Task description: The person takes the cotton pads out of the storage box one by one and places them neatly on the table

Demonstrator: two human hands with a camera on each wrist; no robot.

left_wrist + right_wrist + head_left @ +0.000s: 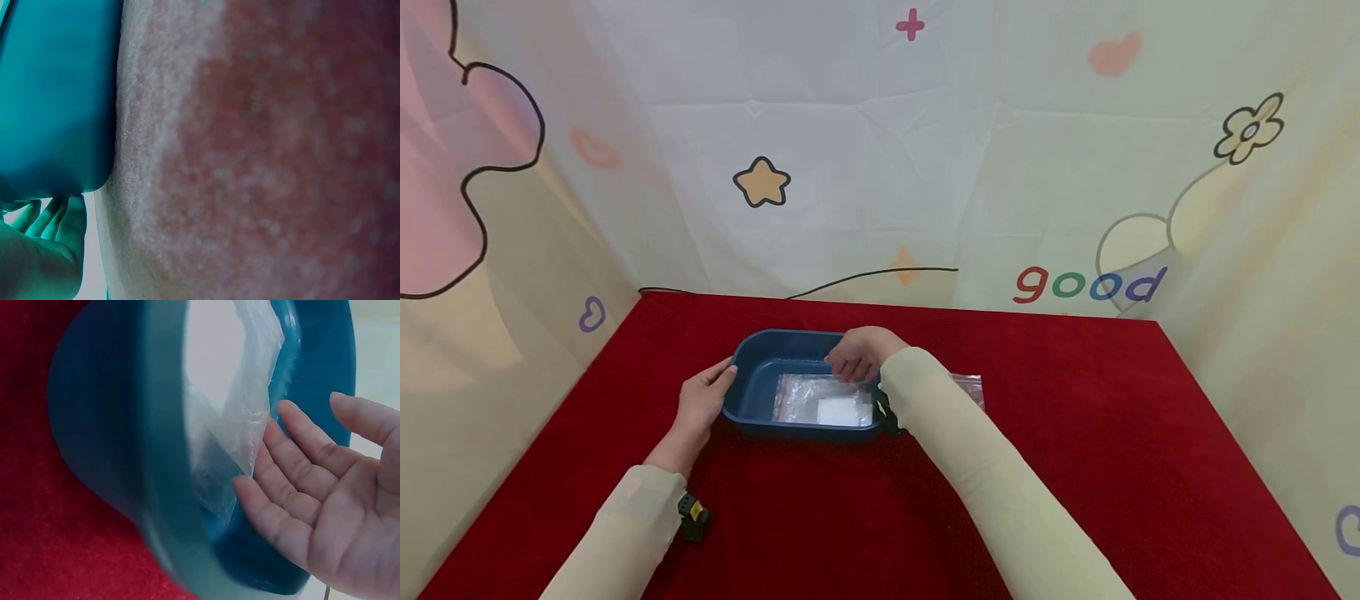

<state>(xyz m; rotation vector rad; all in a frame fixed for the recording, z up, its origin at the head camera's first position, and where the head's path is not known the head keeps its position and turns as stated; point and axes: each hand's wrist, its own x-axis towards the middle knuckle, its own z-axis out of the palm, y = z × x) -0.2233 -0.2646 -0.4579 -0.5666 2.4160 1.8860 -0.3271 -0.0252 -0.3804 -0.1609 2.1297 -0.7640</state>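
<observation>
A blue plastic basin (751, 392) sits on the red cloth, and my left hand (698, 406) pinches its left rim, thumb at the edge. In the left wrist view the fingers (70, 225) lie against the basin's outer wall. Inside the basin is a clear plastic bag (796, 397) with a white rectangular piece (844, 412) showing at its right part. My right hand (865, 352) is over the basin's right side. The right wrist view shows its fingers (275, 519) spread and slightly bent, palm visible, fingertips right at the bag's edge, gripping nothing.
Red cloth (1097, 442) covers the table. Another clear plastic bag (972, 387) lies right of the basin, partly hidden by my right sleeve (977, 462). A printed curtain (850, 200) hangs behind the table and along both sides.
</observation>
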